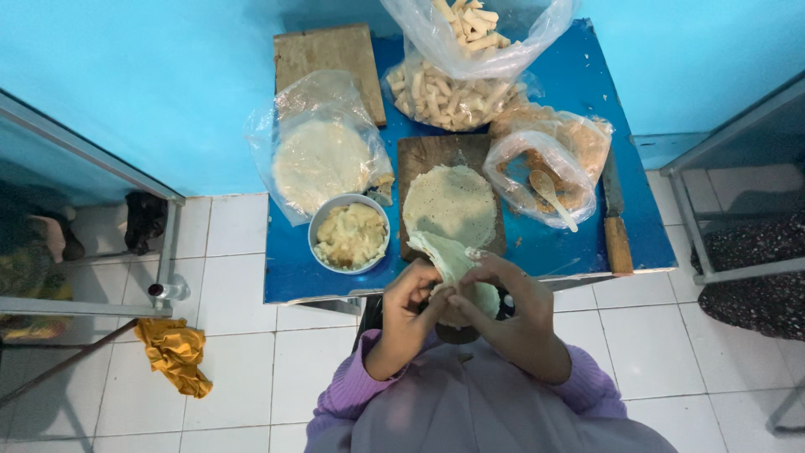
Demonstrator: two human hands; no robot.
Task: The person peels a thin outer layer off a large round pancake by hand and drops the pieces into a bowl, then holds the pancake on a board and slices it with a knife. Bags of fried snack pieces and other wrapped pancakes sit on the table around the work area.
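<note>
Mid-roll, looks like: left hand (408, 312) and right hand (503, 309) fingers pinch the thin wrapper (453, 267); next it probably needs tight, even tucking; filling bowl (349, 234) sits beyond the left fingers.

Hidden and cut-off parts at the blue table

The left hand (412, 304) and right hand (507, 306) cover most of the pale wrapper (453, 267) they pinch; what it encloses cannot be seen. The top bag of rolls (476, 29) runs off the upper edge. The spoon (551, 198) bowl sits behind cloudy plastic.
</note>
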